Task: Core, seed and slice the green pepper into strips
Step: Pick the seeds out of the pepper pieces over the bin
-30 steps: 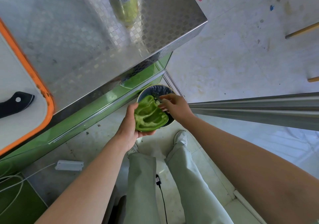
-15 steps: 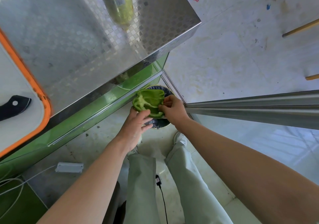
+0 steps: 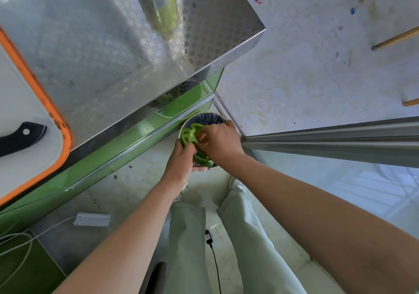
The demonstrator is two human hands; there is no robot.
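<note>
Low in the frame both forearms reached forward over the person's trousers to the centre, where the left hand [image 3: 181,157] cupped the green pepper [image 3: 189,134] from below, fingers curled round its outer wall. The right hand [image 3: 221,143] came in from the right with bent fingers dug into the open cavity and pinching at the inside; whether they held core or rib was hidden. The pepper, opened and hollow, hung just above the lined bin [image 3: 212,117] on the floor. It looked light and crisp, with a glossy, likely slippery skin and thin walls that would probably crack if squeezed, so the outer wall seemed the place to support it and the pale ribs inside the place to pull. At the upper left the steel counter [image 3: 108,51] carried an orange-rimmed cutting board [image 3: 59,121] with a black knife handle [image 3: 21,135] on it, and a blurred bottle [image 3: 161,8] stood at top centre.
</note>
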